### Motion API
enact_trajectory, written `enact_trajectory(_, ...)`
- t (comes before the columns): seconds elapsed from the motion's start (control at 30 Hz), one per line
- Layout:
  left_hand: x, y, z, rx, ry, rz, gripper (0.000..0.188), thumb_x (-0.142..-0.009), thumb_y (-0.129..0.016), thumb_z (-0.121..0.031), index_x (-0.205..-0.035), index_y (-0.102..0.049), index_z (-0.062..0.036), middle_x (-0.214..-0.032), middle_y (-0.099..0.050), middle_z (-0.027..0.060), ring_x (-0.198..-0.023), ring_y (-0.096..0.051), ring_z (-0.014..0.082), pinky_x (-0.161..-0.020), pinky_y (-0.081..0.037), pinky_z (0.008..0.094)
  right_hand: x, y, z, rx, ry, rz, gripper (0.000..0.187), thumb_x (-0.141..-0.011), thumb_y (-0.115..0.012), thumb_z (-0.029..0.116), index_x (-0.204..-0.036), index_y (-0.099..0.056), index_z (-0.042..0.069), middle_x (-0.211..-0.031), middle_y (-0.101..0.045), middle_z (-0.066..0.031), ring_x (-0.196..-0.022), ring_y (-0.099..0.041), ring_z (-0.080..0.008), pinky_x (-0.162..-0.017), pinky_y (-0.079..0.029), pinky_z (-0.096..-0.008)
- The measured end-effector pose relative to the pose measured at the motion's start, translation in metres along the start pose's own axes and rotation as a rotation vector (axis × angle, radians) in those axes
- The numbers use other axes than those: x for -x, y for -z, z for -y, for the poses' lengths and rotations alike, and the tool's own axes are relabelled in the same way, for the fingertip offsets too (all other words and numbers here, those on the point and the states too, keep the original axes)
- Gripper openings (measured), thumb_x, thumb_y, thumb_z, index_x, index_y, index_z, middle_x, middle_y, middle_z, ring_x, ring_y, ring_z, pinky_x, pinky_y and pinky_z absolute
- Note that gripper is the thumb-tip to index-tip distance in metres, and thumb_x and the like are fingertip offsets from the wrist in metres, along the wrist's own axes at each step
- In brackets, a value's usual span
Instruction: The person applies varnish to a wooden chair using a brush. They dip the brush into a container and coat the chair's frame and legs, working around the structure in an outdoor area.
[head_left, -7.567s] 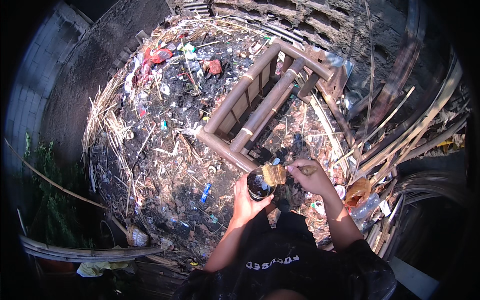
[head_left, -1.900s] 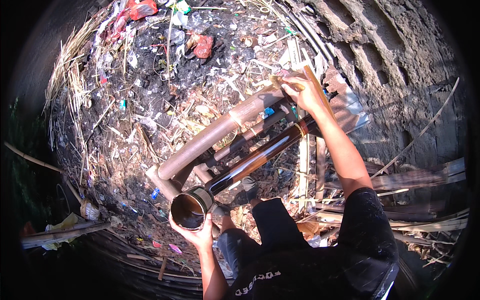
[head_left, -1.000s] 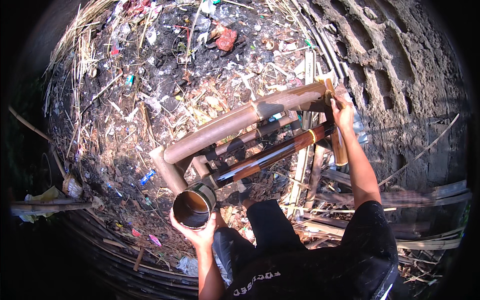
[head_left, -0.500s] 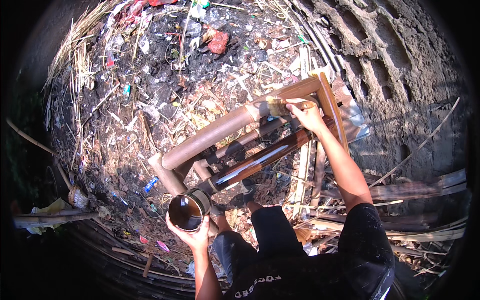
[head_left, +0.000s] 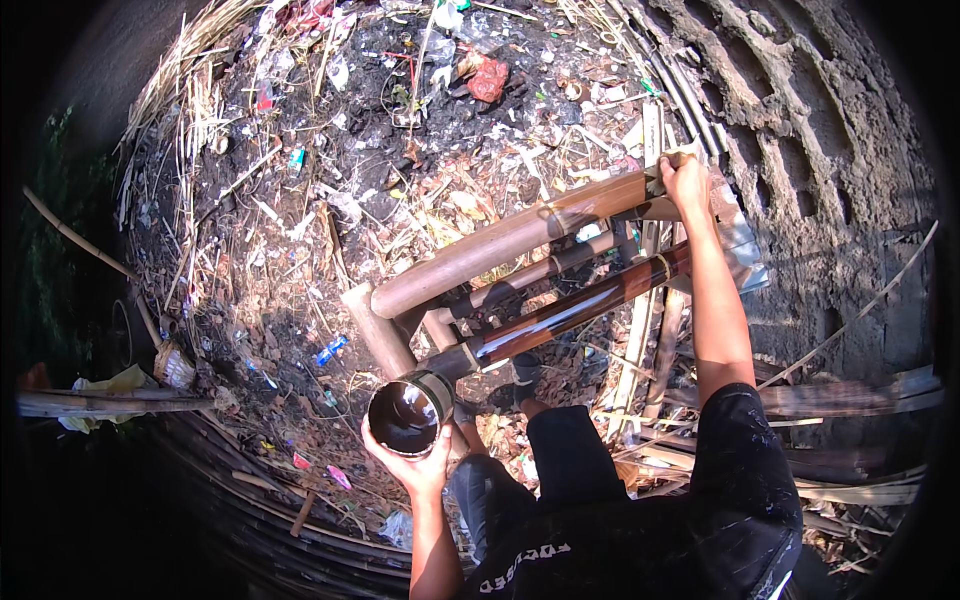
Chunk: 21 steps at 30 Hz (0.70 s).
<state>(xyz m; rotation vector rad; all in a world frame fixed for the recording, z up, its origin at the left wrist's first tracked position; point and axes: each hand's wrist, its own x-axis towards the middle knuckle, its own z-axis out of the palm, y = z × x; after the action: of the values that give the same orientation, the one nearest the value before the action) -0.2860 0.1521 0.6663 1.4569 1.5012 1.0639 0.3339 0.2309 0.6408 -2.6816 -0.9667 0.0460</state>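
Observation:
My left hand (head_left: 418,468) cups a dark round can (head_left: 404,414) from below, with glossy brown liquid inside. Beyond it stands a bamboo frame. Its thick far pole (head_left: 470,262) is pale and dull toward the left and browner toward the right. The near pole (head_left: 575,312) is dark and shiny along most of its length. At the far right corner of the frame, my right hand (head_left: 686,186) is closed on a paintbrush (head_left: 653,183). The bristles touch the right end of the far pole, and my fingers hide most of the handle.
Litter, dry leaves and straw cover the ground, with a crumpled red plastic bag (head_left: 488,80) at the back. A rough grey wall (head_left: 800,130) rises on the right. Split bamboo strips (head_left: 860,490) lie at the lower right, and dark bamboo poles (head_left: 260,505) at the lower left.
My right hand has moved the brush right along the far pole to its end. The stretch it left looks browner. My left hand still holds the can, while the whole view has shifted slightly.

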Motion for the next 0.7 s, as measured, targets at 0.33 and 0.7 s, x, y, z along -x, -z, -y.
enact_trajectory(0.33,-0.017,0.025,0.011,-0.003,0.013,-0.01,0.122,-0.068,-0.098,-0.027,-0.158,-0.02,-0.0025,-0.152,-0.037,0.0219,-0.14,-0.044,0.034,-0.118,-0.04,0.0487,0.087,-0.025,0.024,-0.563,0.111,0.05,0.03,-0.094,-0.076,0.019,-0.118,-0.075,0.001,-0.113,-0.078,-0.0138,-0.104,-0.074,-0.018,-0.091,-0.057,-0.0314)
enact_trajectory(0.7,-0.02,0.026,0.016,-0.013,0.034,0.041,0.122,-0.07,-0.098,-0.032,-0.158,-0.02,-0.0025,-0.153,-0.036,0.0217,-0.14,-0.044,0.0343,-0.117,-0.04,0.0489,-0.04,0.003,-0.051,0.091,0.514,0.253,0.03,-0.095,-0.074,0.019,-0.122,-0.072,0.007,-0.114,-0.074,-0.0195,-0.102,-0.072,-0.039,-0.089,-0.058,-0.0436)
